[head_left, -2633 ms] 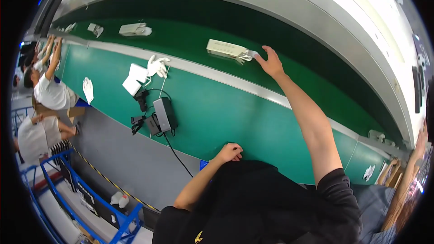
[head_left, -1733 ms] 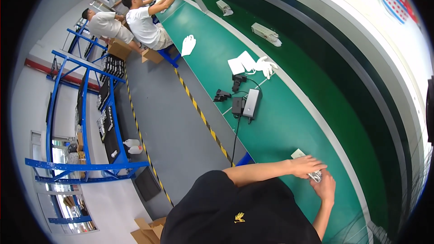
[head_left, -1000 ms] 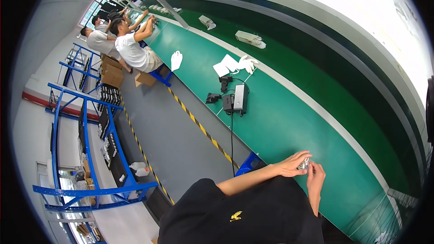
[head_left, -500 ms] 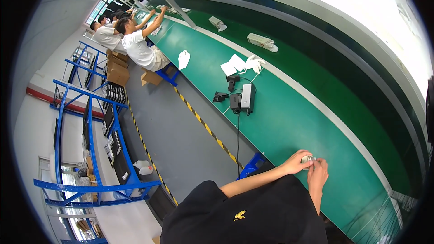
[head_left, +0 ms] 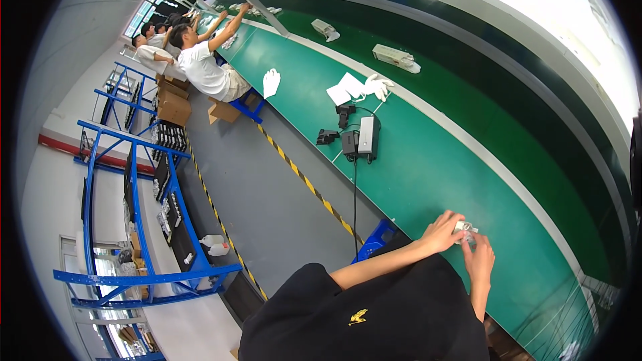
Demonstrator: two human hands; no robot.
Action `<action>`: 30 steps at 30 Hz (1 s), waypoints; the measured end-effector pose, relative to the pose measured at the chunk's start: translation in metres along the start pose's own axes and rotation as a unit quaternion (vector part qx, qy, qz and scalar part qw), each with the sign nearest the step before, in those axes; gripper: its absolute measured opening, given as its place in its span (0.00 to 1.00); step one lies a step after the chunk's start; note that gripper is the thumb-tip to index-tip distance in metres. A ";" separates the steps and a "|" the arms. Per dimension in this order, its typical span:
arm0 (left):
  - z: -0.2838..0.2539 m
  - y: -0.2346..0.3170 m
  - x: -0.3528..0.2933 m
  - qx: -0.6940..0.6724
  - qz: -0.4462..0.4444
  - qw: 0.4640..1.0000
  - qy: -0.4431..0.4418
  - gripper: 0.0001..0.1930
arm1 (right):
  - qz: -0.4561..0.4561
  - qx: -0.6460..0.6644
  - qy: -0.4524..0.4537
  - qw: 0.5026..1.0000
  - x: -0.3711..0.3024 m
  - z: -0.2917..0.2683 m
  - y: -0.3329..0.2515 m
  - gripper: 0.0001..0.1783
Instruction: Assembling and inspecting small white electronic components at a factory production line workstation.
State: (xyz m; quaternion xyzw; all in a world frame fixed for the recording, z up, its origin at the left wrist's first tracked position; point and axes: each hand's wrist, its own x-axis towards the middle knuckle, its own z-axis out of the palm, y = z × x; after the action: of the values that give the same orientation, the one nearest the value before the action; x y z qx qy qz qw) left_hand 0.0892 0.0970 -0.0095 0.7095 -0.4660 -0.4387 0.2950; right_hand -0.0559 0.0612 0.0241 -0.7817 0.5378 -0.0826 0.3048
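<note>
While both hands meet over the table [head_left: 428, 180], a small white piece [head_left: 463, 226] with a clear, shiny part sits between them, just above the green surface at the near edge. The left hand [head_left: 441, 232] has its fingers clamped on the piece from the left. The right hand [head_left: 479, 261] has its fingertips bent up against the clear side; whether they pinch it or only touch it, I cannot tell.

Farther left along the table lie a silver-topped block [head_left: 367, 135] and, against it, a black box [head_left: 350, 143], with a black cable [head_left: 356, 207] hanging over the edge. Two black clip-like parts are near them. Beyond these are two white flat pieces, a white glove [head_left: 378, 85] near the pale rail, and another white glove [head_left: 271, 83] well apart, closer to a seated co-worker [head_left: 206, 70] in a white top.

Past the rail, on a dark green strip [head_left: 468, 97], lie a long white box [head_left: 394, 57] and a smaller one [head_left: 325, 29]. A blue stool [head_left: 376, 241] stands by the table's near edge; a blue rack [head_left: 137, 217] lines the wall.
</note>
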 end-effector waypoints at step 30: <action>-0.027 0.001 0.026 0.143 0.033 0.973 -0.177 0.21 | -0.092 0.143 0.045 0.984 -0.025 0.050 0.028 0.07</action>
State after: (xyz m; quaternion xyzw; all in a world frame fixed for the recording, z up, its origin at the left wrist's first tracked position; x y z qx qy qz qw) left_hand 0.1176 0.0730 -0.0052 0.6396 -0.5919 -0.4761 0.1175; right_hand -0.0657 0.0957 -0.0269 -0.7714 0.4594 -0.2217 0.3804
